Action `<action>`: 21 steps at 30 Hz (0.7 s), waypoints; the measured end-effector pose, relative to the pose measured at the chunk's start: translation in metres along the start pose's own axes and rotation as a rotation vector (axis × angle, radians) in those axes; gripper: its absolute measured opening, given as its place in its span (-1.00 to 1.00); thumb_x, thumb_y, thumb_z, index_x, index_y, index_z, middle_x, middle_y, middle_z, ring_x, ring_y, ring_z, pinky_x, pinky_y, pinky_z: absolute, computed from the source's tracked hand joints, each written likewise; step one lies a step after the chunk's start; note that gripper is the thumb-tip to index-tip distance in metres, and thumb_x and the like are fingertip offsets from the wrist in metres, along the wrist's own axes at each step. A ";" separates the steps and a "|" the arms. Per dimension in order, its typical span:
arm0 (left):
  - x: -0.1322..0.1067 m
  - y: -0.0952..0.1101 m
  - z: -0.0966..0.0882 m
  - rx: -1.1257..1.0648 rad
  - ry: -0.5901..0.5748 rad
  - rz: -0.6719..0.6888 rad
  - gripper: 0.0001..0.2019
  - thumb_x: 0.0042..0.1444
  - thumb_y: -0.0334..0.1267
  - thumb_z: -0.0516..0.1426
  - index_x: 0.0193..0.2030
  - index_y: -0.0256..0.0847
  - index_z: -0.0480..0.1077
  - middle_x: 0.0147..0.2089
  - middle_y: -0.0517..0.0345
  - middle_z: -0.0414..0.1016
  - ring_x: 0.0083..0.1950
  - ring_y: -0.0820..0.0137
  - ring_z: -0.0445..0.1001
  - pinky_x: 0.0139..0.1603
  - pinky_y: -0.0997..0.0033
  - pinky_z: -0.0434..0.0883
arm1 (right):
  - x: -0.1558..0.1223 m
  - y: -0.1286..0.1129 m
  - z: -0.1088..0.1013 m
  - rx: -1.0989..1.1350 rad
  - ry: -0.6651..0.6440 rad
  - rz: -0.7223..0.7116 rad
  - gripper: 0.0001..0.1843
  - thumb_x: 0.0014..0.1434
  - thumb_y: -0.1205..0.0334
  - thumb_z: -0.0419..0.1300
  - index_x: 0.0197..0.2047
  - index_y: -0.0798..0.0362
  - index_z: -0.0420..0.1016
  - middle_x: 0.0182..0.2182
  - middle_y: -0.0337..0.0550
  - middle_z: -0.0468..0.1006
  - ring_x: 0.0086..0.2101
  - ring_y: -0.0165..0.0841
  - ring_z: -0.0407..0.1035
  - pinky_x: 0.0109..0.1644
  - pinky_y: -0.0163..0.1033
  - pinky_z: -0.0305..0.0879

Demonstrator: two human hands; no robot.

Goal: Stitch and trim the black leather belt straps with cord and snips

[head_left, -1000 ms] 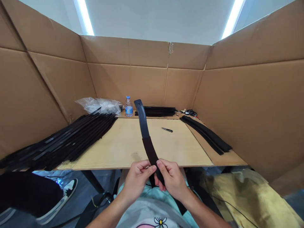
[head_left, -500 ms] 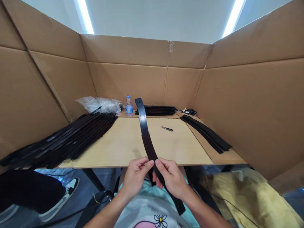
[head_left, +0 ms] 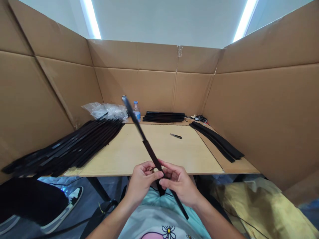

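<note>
A long black strip (head_left: pixel 152 153), seen nearly edge-on, slants from upper left down to my lap. Its far part is a glossy bare band; a dull dark sleeve covers the nearer part. My left hand (head_left: pixel 144 182) pinches it from the left with thumb and fingers. From the right, my right hand (head_left: pixel 179 183) grips the sleeved part between thumb and fingers. The strip's lower end comes out below my right hand. A short dark piece (head_left: pixel 160 189) hangs under my hands; what it joins to is hidden.
Black strips (head_left: pixel 82 146) are piled at left, with more strips (head_left: pixel 164 117) at the back. Two dark sleeves (head_left: pixel 216 139) lie at right. Small snips (head_left: pixel 176 136), a water bottle (head_left: pixel 136 113) and plastic bags (head_left: pixel 107 111) are on the table. A person's leg (head_left: pixel 32 199) is at lower left.
The strip has turned from showing its flat face to nearly edge-on, and its far end has swung left. My right hand has rolled, its fingers now over the strip.
</note>
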State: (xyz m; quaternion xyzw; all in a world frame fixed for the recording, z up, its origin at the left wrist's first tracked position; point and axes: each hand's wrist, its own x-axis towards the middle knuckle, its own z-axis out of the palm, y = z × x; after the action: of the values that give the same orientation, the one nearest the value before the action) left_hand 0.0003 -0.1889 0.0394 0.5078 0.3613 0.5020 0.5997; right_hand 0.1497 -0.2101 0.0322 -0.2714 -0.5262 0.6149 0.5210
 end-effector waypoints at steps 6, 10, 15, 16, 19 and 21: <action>-0.001 0.008 0.003 -0.082 -0.099 -0.011 -0.69 -0.27 -0.26 0.40 -0.35 -0.32 0.51 -0.43 0.12 0.54 -0.50 0.44 0.44 -0.48 0.50 0.41 | 0.000 -0.001 0.002 -0.037 0.027 0.041 -0.46 -0.22 0.22 0.51 -0.11 0.07 0.57 -0.39 -0.20 0.51 -0.42 -0.40 0.34 -0.43 -0.37 0.31; 0.000 0.009 0.001 -0.089 -0.099 0.047 -0.75 -0.25 -0.30 0.39 -0.38 -0.31 0.52 -0.45 0.16 0.53 -0.48 0.53 0.40 -0.42 0.60 0.37 | -0.002 -0.002 0.002 -0.096 0.031 -0.073 -0.67 0.06 0.09 0.35 -0.12 0.07 0.57 -0.35 -0.16 0.53 -0.39 -0.41 0.33 -0.35 -0.34 0.33; 0.001 0.008 -0.003 -0.094 -0.086 0.025 -0.70 -0.22 -0.20 0.38 -0.37 -0.33 0.49 -0.48 0.17 0.49 -0.54 0.55 0.34 -0.52 0.61 0.28 | -0.001 -0.001 0.002 -0.068 -0.031 -0.077 -0.68 0.09 0.14 0.32 -0.11 0.10 0.48 -0.28 -0.13 0.51 -0.38 -0.43 0.35 -0.44 -0.38 0.39; 0.001 0.007 -0.003 -0.096 -0.087 0.009 -0.69 -0.22 -0.17 0.38 -0.38 -0.33 0.48 -0.49 0.17 0.49 -0.55 0.54 0.34 -0.54 0.59 0.27 | -0.001 -0.002 0.003 -0.053 -0.036 -0.052 -0.68 0.08 0.13 0.33 -0.15 0.11 0.45 -0.32 -0.15 0.50 -0.41 -0.43 0.36 -0.49 -0.39 0.40; -0.002 0.006 -0.001 -0.077 -0.068 -0.038 -0.66 -0.21 -0.10 0.37 -0.49 -0.32 0.39 -0.60 0.18 0.44 -0.62 0.53 0.30 -0.61 0.57 0.18 | -0.002 -0.003 0.005 -0.007 -0.015 0.023 -0.61 0.03 0.09 0.36 -0.26 0.06 0.26 -0.39 -0.23 0.50 -0.56 -0.45 0.40 -0.67 -0.43 0.32; -0.002 0.005 0.000 -0.061 -0.052 -0.051 -0.63 -0.21 -0.08 0.36 -0.56 -0.30 0.32 -0.69 0.21 0.38 -0.67 0.56 0.24 -0.64 0.59 0.09 | -0.002 -0.004 0.006 -0.003 -0.001 0.031 -0.56 0.03 0.07 0.36 -0.29 0.02 0.13 -0.41 -0.22 0.55 -0.65 -0.50 0.36 -0.71 -0.48 0.21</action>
State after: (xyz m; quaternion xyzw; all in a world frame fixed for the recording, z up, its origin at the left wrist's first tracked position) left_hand -0.0014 -0.1914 0.0439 0.4927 0.3432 0.4839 0.6366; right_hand 0.1461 -0.2147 0.0372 -0.2799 -0.5231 0.6223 0.5107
